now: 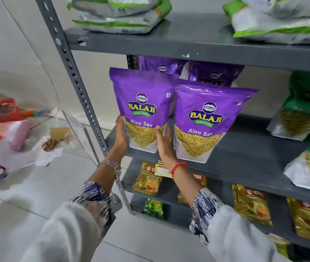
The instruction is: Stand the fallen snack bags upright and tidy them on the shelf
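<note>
Two purple Aloo Sev bags stand upright at the front left of the grey middle shelf [245,148]. My left hand [120,135] presses the left edge of the left purple bag [142,103], and my right hand [164,142] grips its lower right edge, fingers between the two bags. The right purple bag [207,118] stands beside it, touching. Two more purple bags [214,74] stand behind them, partly hidden. Green snack bags [305,108] lean at the right end of the same shelf.
The slotted grey upright post [78,87] runs just left of my left hand. White and green bags [116,17] lie on the upper shelf. Yellow packets [250,203] fill the lower shelf. Red and pink bags [2,140] and scraps lie on the tiled floor at left.
</note>
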Available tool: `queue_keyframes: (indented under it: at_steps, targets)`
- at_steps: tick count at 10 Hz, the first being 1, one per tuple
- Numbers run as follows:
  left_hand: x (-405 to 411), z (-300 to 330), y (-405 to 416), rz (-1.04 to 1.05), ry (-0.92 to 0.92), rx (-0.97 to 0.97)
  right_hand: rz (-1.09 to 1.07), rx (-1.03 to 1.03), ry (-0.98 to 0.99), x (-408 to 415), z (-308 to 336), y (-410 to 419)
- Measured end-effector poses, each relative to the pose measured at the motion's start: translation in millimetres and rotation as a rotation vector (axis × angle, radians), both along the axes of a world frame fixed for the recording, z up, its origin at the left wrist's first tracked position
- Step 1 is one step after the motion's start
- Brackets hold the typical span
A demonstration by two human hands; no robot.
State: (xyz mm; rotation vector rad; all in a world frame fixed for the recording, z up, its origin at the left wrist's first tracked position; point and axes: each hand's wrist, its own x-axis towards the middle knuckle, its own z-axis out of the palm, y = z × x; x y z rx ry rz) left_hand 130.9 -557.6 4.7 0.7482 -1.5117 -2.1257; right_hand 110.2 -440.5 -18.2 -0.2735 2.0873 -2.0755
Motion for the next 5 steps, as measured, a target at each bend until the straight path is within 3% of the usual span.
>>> queue_keyframes:
  at_steps: [4,5]
  targets:
    - [1.5,-15.0,-7.3,0.058,0.017,-0.082,-0.005,-0.013,-0.041,6.1,0.2,-3.4]
    - [6.0,-19.4,-5.7,0.106,0.078,-0.182,-0.035,-0.007,-0.037,16.5,-1.6,0.8]
